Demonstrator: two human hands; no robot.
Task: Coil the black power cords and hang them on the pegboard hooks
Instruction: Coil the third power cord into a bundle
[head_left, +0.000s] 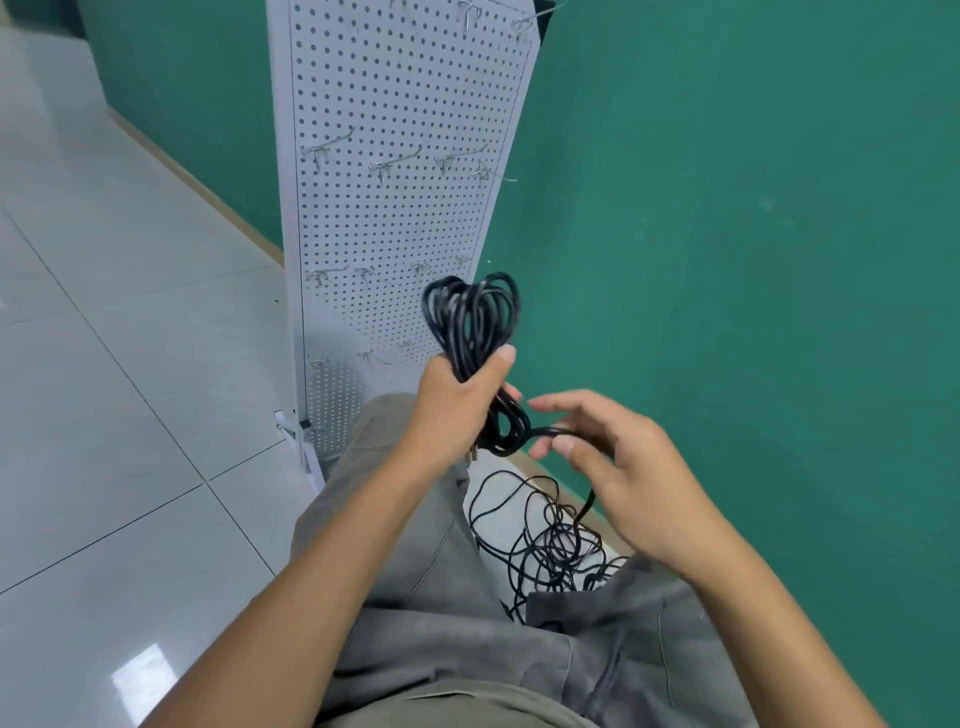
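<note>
Against the matte green wall (727, 208) stands a tall white perforated metal pegboard (395, 218), its face dotted with regular round holes and carrying rows of thin, bright wire hooks (324, 148); none of the visible hooks bears a cord. Glossy pale grey floor tiles (114, 364) with dark grout lines reflect light at lower left. Coiled black rubber-sheathed power cord (470, 317): smooth, slightly shiny, wound into several long narrow loops that rise above the fist in a rounded, heart-like bundle in front of the pegboard's lower part. Left hand (457, 395) is upright, fingers and thumb wrapped tightly round the middle of the bundle; shorter loops and what looks like a metal-pronged plug hang just below it. Right hand (618, 462), palm turned inward, fingers loosely curved, pinches the trailing strand between thumb and fingers close beside the coil. That strand drops to a loose black tangle of cord (550, 545) on the floor, between grey fabric trouser legs (415, 519).
</note>
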